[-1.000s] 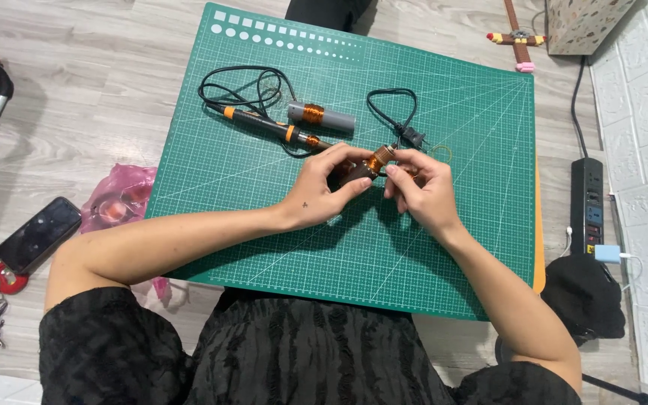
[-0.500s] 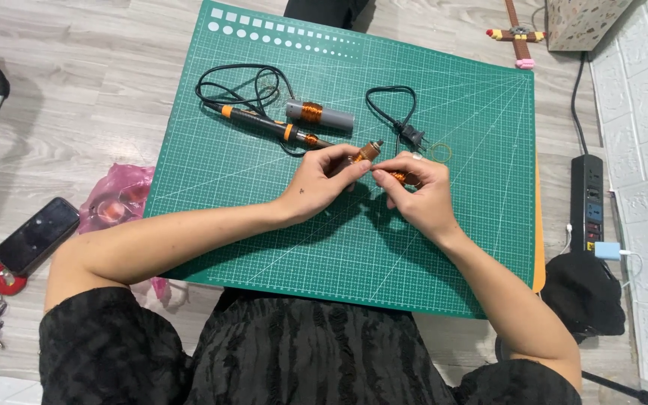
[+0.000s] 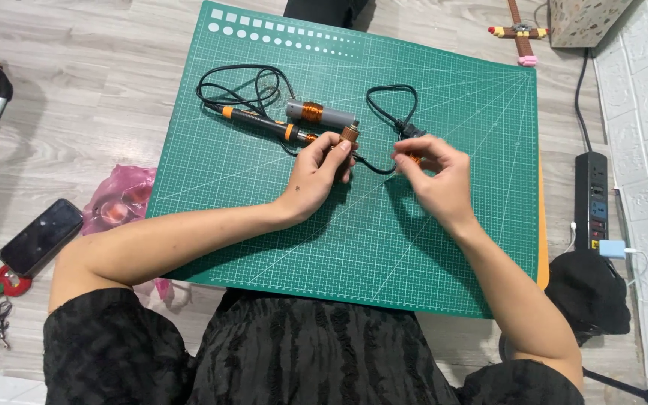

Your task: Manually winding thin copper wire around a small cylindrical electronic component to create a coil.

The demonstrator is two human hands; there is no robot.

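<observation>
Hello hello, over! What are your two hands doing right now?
Left hand grips a small copper coil. Right hand pinches a small orange piece, hard to make out. Soldering iron and black cord lie close by on green mat.

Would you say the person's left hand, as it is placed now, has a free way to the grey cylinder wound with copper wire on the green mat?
Probably yes. The left hand lies just below the grey cylinder, with only the orange-and-black pen-shaped tool between them, low enough to reach over. But its fingers already grip a small copper coil.

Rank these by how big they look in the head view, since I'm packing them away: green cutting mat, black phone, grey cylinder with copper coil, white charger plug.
1. green cutting mat
2. black phone
3. grey cylinder with copper coil
4. white charger plug
</observation>
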